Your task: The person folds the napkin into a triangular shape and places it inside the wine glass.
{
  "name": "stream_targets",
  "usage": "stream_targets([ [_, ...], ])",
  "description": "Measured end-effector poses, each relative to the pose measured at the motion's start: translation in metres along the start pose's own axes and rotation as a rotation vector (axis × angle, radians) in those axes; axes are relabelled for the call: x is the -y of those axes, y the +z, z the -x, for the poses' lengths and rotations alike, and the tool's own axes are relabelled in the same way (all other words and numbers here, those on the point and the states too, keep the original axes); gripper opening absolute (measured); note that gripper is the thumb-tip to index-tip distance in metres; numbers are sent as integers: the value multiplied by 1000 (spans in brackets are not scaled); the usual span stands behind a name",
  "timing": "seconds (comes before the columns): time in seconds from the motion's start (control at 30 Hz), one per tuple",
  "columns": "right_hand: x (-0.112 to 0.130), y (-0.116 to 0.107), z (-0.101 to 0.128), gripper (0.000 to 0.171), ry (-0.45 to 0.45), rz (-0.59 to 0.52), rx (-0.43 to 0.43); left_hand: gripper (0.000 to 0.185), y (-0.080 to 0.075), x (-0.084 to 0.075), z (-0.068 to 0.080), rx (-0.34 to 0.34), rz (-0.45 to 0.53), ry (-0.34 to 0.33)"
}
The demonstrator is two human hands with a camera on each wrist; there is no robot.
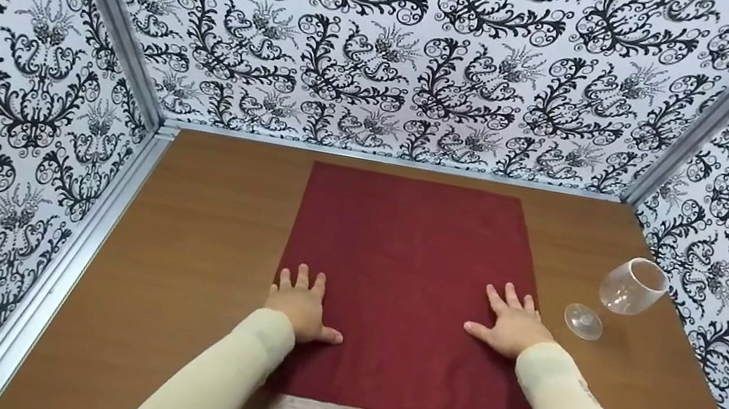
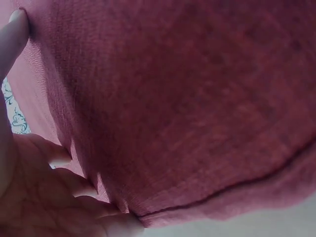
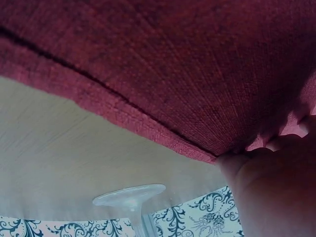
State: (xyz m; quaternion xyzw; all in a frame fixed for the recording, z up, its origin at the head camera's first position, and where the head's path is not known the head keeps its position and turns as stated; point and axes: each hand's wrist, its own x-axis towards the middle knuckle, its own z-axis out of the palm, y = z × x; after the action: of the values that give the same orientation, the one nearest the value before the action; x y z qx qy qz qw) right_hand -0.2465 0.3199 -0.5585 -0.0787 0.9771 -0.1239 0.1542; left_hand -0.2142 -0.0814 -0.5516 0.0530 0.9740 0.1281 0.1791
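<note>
A dark red square cloth [image 1: 406, 263] lies spread on the wooden table, with slight ripples near its lower right. My left hand [image 1: 302, 304] rests on its left edge, fingers spread and thumb pointing inward. On the right edge lies my right hand [image 1: 513, 327], its fingers also spread over the fabric. The left wrist view has the fingertips touching the cloth [image 2: 173, 98] beside its stitched hem. In the right wrist view, the right hand [image 3: 281, 182] touches the fabric at the hem too. Neither hand grips anything.
A clear stemmed wine glass [image 1: 632, 288] stands on the table [image 1: 206, 222] to the right of the cloth, close to my right hand. Patterned black-and-white panels [image 1: 390, 53] with grey metal framing [image 1: 109, 6] enclose the table at the back and sides.
</note>
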Motion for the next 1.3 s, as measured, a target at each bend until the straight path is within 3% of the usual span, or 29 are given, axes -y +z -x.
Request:
stream_targets([
  [0.7,6,5,1,107,49,-20,11,124,-5,13,-14,10,6,33],
  [0.87,3,2,-2,104,52,-24,-28,122,-8,-4,-6,-12,12,-32],
  [1.0,-3,0,-5,100,21,-5,-79,123,-11,-24,6,45,96,-98],
  [1.13,-5,2,-4,100,-28,11,-26,125,-9,-34,15,123,111,-166],
  [1.3,-3,4,-1,98,-32,15,-4,126,-6,-35,17,120,108,-187],
])
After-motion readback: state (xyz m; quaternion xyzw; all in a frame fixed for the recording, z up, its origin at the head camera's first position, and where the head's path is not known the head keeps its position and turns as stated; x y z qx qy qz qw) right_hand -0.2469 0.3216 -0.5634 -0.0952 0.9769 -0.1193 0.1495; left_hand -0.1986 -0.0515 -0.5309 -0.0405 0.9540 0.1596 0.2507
